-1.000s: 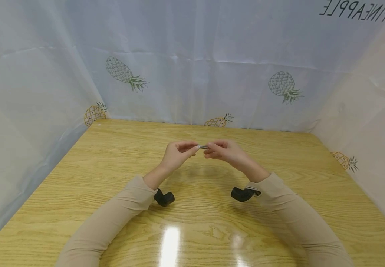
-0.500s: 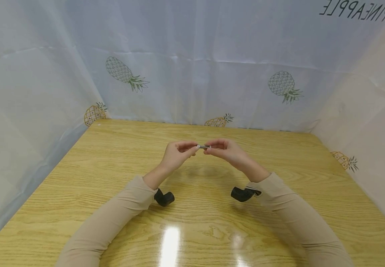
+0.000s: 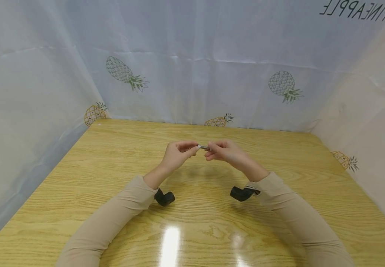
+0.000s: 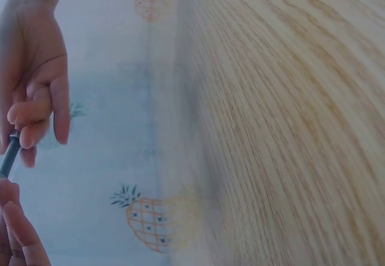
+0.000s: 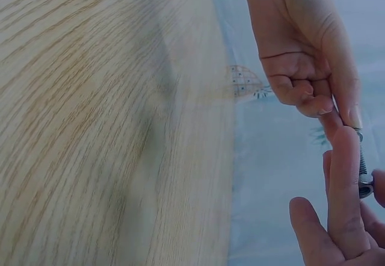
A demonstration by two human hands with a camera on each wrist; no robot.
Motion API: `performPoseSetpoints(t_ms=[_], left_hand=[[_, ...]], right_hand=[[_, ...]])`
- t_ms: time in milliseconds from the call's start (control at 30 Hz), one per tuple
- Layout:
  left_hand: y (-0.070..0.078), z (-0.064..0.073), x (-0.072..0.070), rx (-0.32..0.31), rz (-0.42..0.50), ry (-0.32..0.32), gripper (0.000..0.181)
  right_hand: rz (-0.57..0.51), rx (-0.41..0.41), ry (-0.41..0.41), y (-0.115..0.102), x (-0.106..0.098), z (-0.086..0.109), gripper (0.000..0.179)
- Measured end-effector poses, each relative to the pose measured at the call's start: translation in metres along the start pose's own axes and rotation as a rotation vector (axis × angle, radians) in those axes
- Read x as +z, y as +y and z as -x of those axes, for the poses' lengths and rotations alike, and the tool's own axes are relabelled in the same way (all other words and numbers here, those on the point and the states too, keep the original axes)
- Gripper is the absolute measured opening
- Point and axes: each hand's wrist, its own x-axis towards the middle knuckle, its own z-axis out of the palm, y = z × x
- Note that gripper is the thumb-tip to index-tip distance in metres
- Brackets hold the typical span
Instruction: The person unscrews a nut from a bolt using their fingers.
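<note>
A small metal bolt [image 3: 204, 147] is held level between both hands, above the table. My left hand [image 3: 178, 152] pinches its left end between thumb and fingers. At the other end, the thumb and fingers of my right hand [image 3: 228, 152] grip the bolt. The right wrist view shows the threaded shank [image 5: 363, 157] and a wider, dark-ended piece [image 5: 366, 185] between the right thumb and fingers. In the left wrist view the thread [image 4: 8, 159] runs between the two hands. Fingertips hide both ends in part.
A wood-grain table [image 3: 119, 218] lies beneath the hands. White cloth with pineapple prints [image 3: 192, 85] hangs around its back and sides. Black curved pieces [image 3: 164, 198] stick out below both sleeve cuffs.
My right thumb and fingers drew apart at the bolt's end, baring more of it, then rolled forward over it again. The left hand has kept its place and its pinch.
</note>
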Motion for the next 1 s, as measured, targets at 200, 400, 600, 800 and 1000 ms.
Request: performPoseSetpoints(t_ms=[200, 400, 600, 800, 1000], left_hand=[[0.0002, 0.0011, -0.0009, 0.002, 0.004, -0.003, 0.028], [0.0006, 0.002, -0.0018, -0.008, 0.005, 0.0, 0.027], [-0.0006, 0.0009, -0.0013, -0.01, -0.001, 0.004, 0.026], [-0.0009, 0.0003, -0.0009, -0.004, 0.009, 0.002, 0.026], [-0.0009, 0.0, -0.0006, 0.01, 0.008, -0.003, 0.027]], right_hand=[[0.028, -0.031, 0.011, 0.0024, -0.0026, 0.0025, 0.038], [0.026, -0.05, 0.026, 0.0032, -0.0036, 0.0034, 0.037], [0.032, -0.056, 0.035, 0.0037, -0.0037, 0.0033, 0.038], [0.049, -0.025, 0.063, 0.0032, -0.0027, 0.0038, 0.038], [0.067, -0.019, 0.1, 0.004, -0.002, 0.0038, 0.036]])
